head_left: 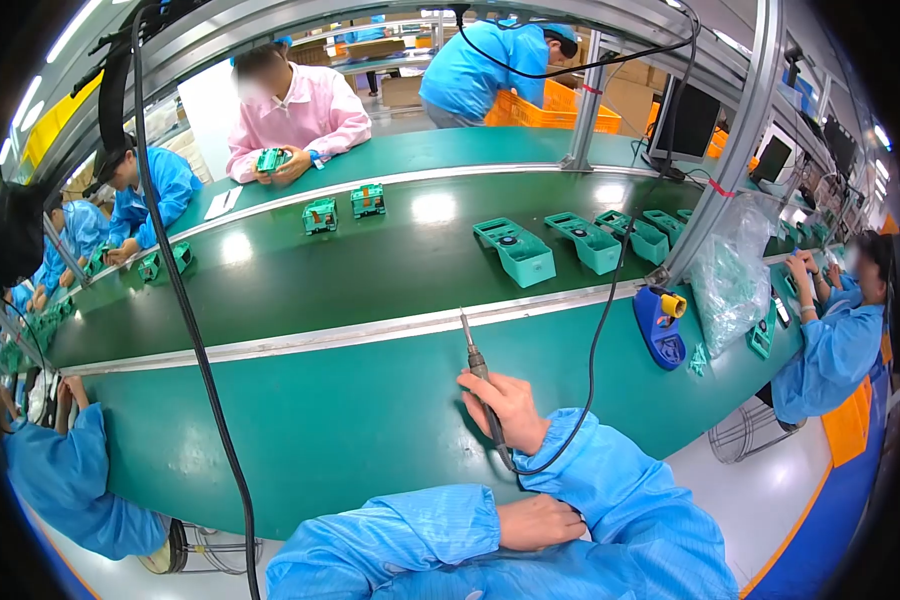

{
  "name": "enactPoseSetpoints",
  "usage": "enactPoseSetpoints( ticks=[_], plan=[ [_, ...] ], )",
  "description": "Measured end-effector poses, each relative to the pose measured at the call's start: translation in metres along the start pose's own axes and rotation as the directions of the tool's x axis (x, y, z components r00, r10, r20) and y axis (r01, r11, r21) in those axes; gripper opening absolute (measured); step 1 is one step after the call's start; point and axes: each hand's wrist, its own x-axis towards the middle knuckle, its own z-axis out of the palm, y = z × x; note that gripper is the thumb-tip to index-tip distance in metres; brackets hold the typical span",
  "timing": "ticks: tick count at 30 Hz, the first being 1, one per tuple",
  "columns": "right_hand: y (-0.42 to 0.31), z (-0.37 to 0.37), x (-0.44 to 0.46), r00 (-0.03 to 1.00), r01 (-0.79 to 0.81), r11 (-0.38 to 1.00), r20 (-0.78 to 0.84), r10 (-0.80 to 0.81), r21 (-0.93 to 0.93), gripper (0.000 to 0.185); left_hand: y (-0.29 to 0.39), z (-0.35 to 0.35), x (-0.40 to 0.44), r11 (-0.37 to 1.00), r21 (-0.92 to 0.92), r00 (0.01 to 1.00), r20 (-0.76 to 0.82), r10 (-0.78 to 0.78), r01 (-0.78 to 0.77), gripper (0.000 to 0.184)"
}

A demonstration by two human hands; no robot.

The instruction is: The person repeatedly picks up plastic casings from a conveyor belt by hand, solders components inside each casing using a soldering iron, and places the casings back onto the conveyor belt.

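My right hand (507, 405) is closed around the handle of a soldering iron (478, 362). The iron's metal tip points away from me, near the metal edge strip of the belt. From its lower end a black cable (592, 375) loops up to the frame overhead. My left hand (540, 522) lies low in front of me, beside my right sleeve. Its fingers look curled in and are partly hidden, so any object in them cannot be made out. Right of my hands stands a blue soldering iron stand (660, 325) with a yellow opening.
Green plastic housings (515, 252) sit on the dark green conveyor belt (300, 270), with small green assemblies (320, 216) farther left. A plastic bag (735, 275) lies near a metal post (725, 190). Another black cable (192, 320) hangs at left. Co-workers sit on both sides and opposite.
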Motion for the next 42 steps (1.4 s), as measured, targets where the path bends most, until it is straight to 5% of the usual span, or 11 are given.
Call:
enactPoseSetpoints(
  ticks=[42],
  plan=[
    [0.001,0.007,0.009,0.995,0.058,0.998,-0.079,-0.058,0.010,0.036,0.002,0.001,-0.013,0.996,0.063,0.988,0.139,-0.065,0.056,0.037]
  ],
)
